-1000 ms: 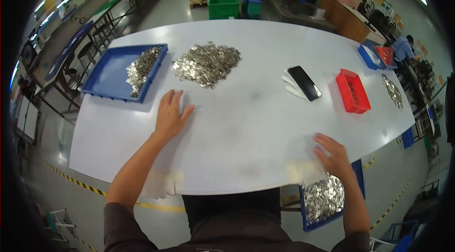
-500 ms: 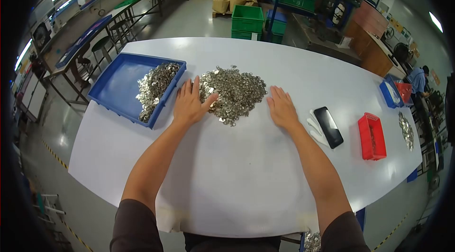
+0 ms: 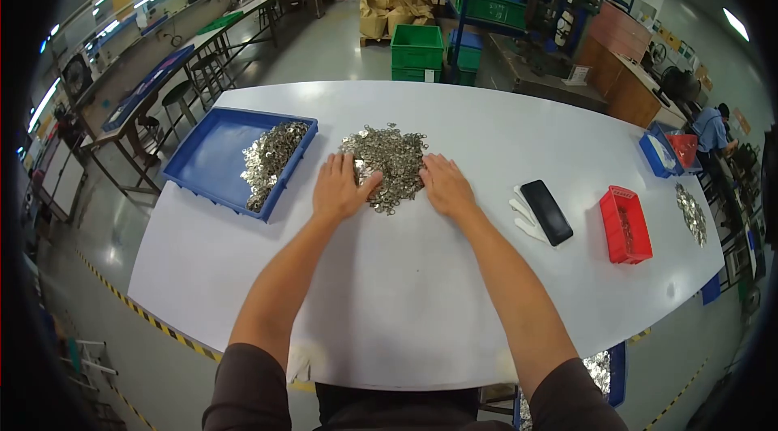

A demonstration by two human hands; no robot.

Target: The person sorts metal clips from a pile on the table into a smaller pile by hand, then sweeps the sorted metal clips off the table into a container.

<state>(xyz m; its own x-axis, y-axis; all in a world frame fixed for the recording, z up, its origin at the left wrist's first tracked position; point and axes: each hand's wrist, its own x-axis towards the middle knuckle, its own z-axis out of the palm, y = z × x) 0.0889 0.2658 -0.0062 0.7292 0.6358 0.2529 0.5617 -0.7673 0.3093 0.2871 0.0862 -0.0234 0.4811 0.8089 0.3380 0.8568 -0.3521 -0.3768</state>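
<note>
We have both bare hands on the smooth white desk (image 3: pixel 389 293), one on each side of a loose heap of small, flat metal pieces (image 3: pixel 395 162). The heap lies near the middle of the desk, its surface rough and glinting, many of the bits shiny and looking ring-like at one end. Our left hand (image 3: pixel 337 188) is open, fingers extended along the heap's left edge and the thumb held apart, reaching over its near side. Our right hand (image 3: pixel 447 186) is open too, its fingers side by side and touching the right edge; neither is closed around anything.

To the left we see a shallow, rectangular blue tray (image 3: pixel 212 151), with more silvery pieces (image 3: pixel 275 160) banked against its right-hand wall. To the right, a glossy black phone (image 3: pixel 547 212) with rounded corners lies partly over a soft-looking white glove (image 3: pixel 525 220). Beyond it stands a deep, oblong red box (image 3: pixel 630 256), its contents too small for us to make out. Near the desk's right end, a thin, elongated patch of shiny metal bits (image 3: pixel 691 216) lies just below a blue bin (image 3: pixel 652 157).
</note>
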